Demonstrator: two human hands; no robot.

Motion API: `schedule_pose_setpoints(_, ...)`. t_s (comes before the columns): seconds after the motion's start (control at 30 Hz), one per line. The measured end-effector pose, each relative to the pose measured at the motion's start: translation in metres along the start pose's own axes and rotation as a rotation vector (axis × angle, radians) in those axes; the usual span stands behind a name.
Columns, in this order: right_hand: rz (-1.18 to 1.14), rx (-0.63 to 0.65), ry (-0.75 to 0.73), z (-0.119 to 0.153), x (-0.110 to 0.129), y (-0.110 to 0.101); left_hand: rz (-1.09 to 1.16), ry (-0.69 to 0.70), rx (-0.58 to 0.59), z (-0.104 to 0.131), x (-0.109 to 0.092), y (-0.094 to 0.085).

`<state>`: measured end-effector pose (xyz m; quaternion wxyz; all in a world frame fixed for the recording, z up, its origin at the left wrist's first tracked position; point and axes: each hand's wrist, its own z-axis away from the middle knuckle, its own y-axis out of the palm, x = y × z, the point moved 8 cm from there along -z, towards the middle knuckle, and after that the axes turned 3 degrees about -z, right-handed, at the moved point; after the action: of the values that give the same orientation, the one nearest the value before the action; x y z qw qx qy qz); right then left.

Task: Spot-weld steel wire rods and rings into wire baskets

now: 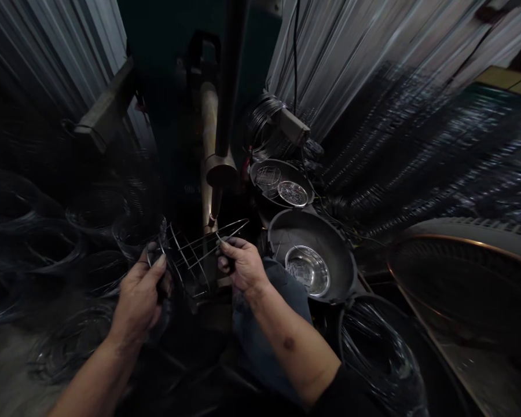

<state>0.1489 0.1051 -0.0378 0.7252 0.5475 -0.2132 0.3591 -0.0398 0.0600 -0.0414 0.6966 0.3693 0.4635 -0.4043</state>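
Note:
A wire frame [190, 259] of thin rings and crossing rods lies on its side between my two hands, beneath the welding machine's electrode [215, 208]. My left hand [141, 289] is closed round the ring at the frame's left end, thumb on top. At the other end, my right hand [241, 263] pinches a thin wire piece close to the electrode, near the frame's right ring. Some of its fingers are curled underneath. The exact contact between wire and electrode is too dark to make out.
Right of my knee, a black pan [338, 249] holds a steel bowl [319, 269] of small wire pieces. Behind it stands another pan [260, 188] with a second bowl [292, 193]. Wire rings [382, 341] lie lower right, wire baskets [30, 243] at left, and a large round fan [473, 278] far right.

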Motion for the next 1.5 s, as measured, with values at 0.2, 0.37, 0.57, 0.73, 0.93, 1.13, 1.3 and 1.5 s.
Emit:
schedule_pose_setpoints(0.2,-0.031,0.018,-0.018,-0.010,0.011,0.013,-0.057,-0.015,0.030,-0.011,-0.017,0.007)
schedule_pose_setpoints(0.37,-0.036,0.007,-0.020,-0.015,0.012,0.014,-0.160,-0.019,0.025,-0.014,-0.027,0.010)
schedule_pose_setpoints(0.57,-0.035,-0.015,-0.003,-0.017,0.012,0.017,-0.135,0.016,0.043,-0.017,-0.029,0.009)
schedule_pose_setpoints(0.73,-0.036,-0.021,-0.002,-0.014,0.011,0.016,0.004,0.036,0.087,-0.016,-0.027,0.013)
schedule_pose_setpoints(0.93,0.233,0.119,0.029,0.007,-0.018,0.029,0.095,0.059,0.031,-0.016,-0.035,0.016)
schedule_pose_setpoints(1.13,0.251,0.131,0.002,0.014,-0.030,0.041,0.122,0.038,0.051,-0.019,-0.043,0.020)
schedule_pose_setpoints(1.3,0.213,0.097,-0.022,0.010,-0.029,0.039,0.135,0.025,0.070,-0.023,-0.039,0.020)
schedule_pose_setpoints(1.5,0.388,0.213,0.028,0.024,-0.046,0.035,0.204,-0.023,0.103,-0.028,-0.036,0.021)
